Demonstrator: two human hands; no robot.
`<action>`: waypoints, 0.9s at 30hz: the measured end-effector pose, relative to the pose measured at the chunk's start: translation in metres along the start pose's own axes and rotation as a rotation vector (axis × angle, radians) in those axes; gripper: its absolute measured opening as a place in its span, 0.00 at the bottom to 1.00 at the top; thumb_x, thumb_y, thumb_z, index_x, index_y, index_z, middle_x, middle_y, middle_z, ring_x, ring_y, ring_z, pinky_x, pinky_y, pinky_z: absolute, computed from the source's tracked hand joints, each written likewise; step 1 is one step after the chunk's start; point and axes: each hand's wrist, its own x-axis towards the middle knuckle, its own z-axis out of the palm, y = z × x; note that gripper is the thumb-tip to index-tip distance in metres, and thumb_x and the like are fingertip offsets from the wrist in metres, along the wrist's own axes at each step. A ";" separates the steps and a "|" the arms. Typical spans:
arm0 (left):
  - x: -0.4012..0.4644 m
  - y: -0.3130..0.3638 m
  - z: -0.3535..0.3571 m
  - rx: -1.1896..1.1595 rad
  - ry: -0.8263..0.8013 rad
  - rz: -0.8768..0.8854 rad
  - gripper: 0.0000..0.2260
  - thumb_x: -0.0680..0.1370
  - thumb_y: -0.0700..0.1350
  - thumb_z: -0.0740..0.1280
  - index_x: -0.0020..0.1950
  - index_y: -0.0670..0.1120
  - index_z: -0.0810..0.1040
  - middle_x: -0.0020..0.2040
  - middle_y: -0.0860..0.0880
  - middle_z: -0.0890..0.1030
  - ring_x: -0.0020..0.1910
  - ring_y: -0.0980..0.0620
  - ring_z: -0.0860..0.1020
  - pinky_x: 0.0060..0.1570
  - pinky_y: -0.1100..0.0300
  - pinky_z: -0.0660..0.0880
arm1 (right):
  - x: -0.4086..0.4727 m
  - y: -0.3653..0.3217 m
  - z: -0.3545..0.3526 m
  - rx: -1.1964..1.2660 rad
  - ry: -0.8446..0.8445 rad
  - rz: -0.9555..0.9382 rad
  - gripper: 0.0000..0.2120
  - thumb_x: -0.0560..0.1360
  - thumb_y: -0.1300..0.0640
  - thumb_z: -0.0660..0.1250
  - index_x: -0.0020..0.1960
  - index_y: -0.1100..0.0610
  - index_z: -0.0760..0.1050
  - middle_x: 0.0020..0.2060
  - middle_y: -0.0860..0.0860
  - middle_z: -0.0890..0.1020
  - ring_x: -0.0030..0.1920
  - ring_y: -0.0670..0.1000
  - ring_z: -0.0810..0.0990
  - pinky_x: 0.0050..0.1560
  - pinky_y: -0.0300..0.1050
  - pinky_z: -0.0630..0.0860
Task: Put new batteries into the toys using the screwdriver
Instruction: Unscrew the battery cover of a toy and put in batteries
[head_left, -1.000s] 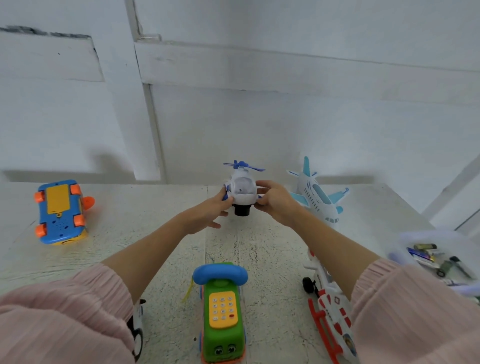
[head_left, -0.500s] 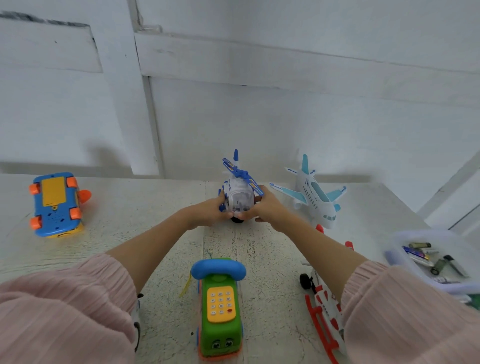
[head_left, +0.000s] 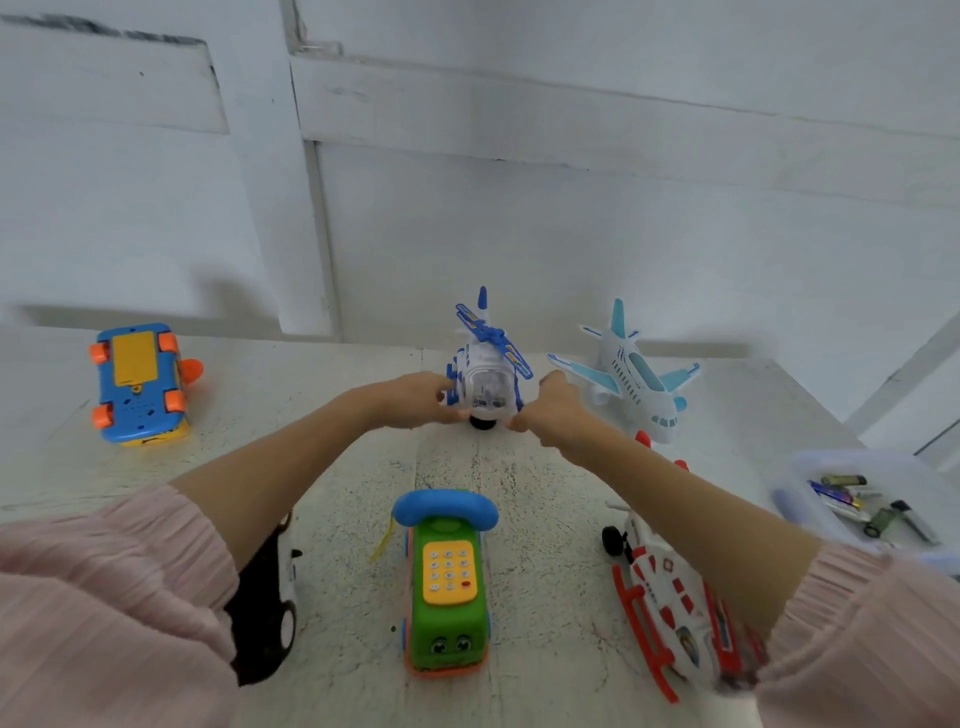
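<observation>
Left hand (head_left: 415, 397), right hand (head_left: 553, 410) grip blue-white helicopter (head_left: 485, 376) between them.

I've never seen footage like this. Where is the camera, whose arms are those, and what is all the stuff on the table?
There is no machine here. The camera sits on a person's head and looks forward and down, so the two arms in pink sleeves are that person's own. The left hand and the right hand hold a small white and blue toy helicopter between them at the far side of the white table. Around it lie a light blue toy plane, an upturned blue toy, a green toy telephone and a red and white toy helicopter. A clear tray on the right holds batteries.
</observation>
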 end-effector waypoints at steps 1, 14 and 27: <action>-0.008 0.000 -0.002 -0.011 0.003 0.004 0.20 0.81 0.50 0.61 0.71 0.44 0.67 0.66 0.44 0.73 0.60 0.47 0.74 0.52 0.56 0.72 | -0.012 -0.001 -0.002 0.004 -0.030 -0.014 0.27 0.72 0.63 0.70 0.66 0.61 0.60 0.62 0.60 0.67 0.52 0.55 0.72 0.39 0.43 0.74; -0.098 -0.009 0.014 0.053 -0.220 0.090 0.21 0.77 0.50 0.67 0.69 0.48 0.70 0.64 0.53 0.75 0.60 0.54 0.75 0.60 0.61 0.72 | -0.094 0.001 0.018 -0.073 -0.773 -0.049 0.28 0.72 0.60 0.70 0.67 0.51 0.62 0.58 0.56 0.75 0.51 0.57 0.81 0.52 0.49 0.80; -0.118 -0.034 0.012 0.114 -0.136 0.060 0.17 0.77 0.45 0.68 0.65 0.45 0.74 0.59 0.50 0.78 0.56 0.48 0.77 0.60 0.49 0.73 | -0.099 -0.015 0.055 0.031 -0.796 -0.068 0.28 0.72 0.62 0.69 0.68 0.56 0.63 0.59 0.56 0.75 0.55 0.56 0.80 0.56 0.53 0.78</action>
